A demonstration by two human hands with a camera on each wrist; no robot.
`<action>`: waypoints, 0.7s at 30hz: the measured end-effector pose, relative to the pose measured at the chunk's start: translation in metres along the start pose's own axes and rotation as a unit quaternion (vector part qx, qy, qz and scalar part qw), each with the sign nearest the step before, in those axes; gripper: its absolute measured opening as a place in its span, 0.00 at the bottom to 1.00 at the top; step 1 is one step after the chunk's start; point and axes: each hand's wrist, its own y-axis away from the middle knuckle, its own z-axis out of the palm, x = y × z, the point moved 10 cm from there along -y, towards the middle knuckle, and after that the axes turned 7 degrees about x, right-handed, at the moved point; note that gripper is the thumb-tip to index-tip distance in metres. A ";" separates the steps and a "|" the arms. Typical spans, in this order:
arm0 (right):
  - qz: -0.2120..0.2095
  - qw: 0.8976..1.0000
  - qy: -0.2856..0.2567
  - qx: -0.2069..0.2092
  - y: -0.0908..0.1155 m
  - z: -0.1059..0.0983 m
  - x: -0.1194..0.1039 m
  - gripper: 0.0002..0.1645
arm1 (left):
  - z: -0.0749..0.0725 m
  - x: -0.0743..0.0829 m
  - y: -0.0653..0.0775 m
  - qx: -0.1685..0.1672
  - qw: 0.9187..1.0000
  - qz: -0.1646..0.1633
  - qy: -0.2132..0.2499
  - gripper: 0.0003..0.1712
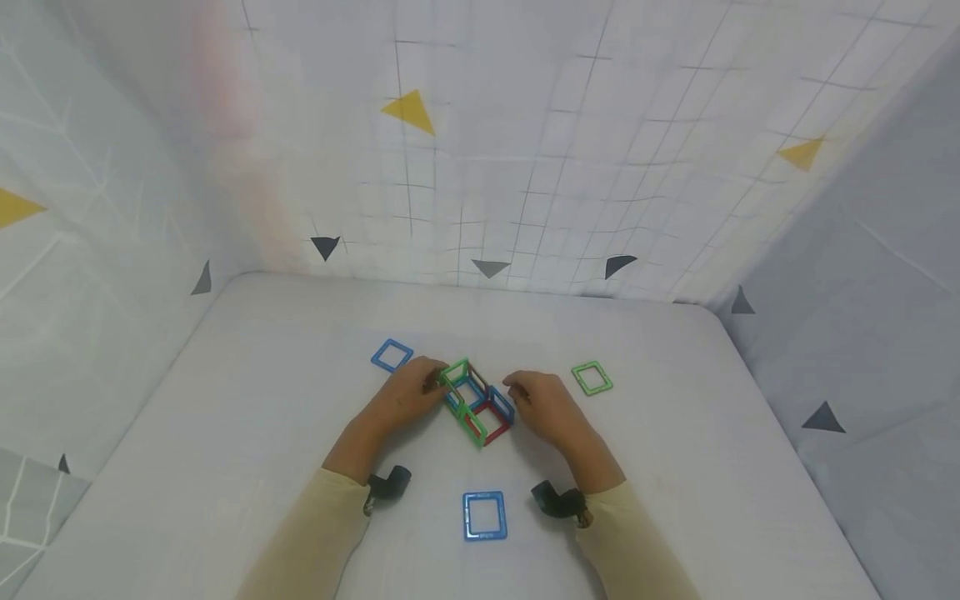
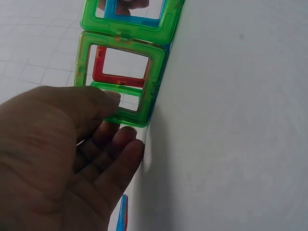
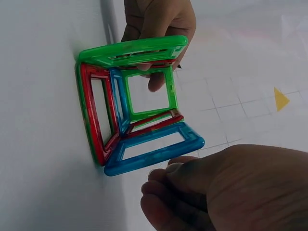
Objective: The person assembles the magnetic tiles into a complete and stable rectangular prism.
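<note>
An open-topped structure of square magnetic tiles stands on the table, with green tiles [image 2: 159, 82] along one side and a red tile [image 3: 94, 115] and a blue one as its floor. A blue tile [image 3: 154, 158] stands upright on the right side. My left hand [image 1: 408, 392] pinches a green tile at the far-left end, thumb against the frame and fingers around its edge. Beside the upright blue tile is my right hand [image 1: 547, 404], its fingers loosely curled and holding nothing. The thumb tip is close to that tile; contact is unclear.
A loose blue tile [image 1: 484, 492] lies in front, between the forearms. Another blue tile [image 1: 381, 365] lies behind the left hand, and a green tile [image 1: 584, 381] lies right of the right hand. A patterned cloth wall [image 1: 525, 125] rises behind the table.
</note>
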 end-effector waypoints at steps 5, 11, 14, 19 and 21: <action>0.011 0.999 -0.005 -0.032 0.000 0.010 0.006 0.12 | -0.003 0.000 0.001 0.013 1.000 -0.007 0.019 0.21; 0.017 0.999 -0.004 -0.043 0.000 0.014 0.011 0.13 | -0.003 0.001 0.000 0.023 0.999 -0.007 0.040 0.15; 0.025 0.999 -0.008 -0.035 -0.002 0.016 0.018 0.15 | 0.000 0.002 0.000 0.018 0.999 -0.002 0.038 0.15; 0.030 0.999 -0.037 -0.020 -0.006 0.019 0.028 0.17 | 0.007 0.004 0.003 -0.007 0.999 -0.003 0.041 0.18; 0.030 0.998 -0.046 -0.016 -0.008 0.020 0.032 0.19 | 0.011 0.005 0.004 -0.022 0.999 -0.005 0.040 0.19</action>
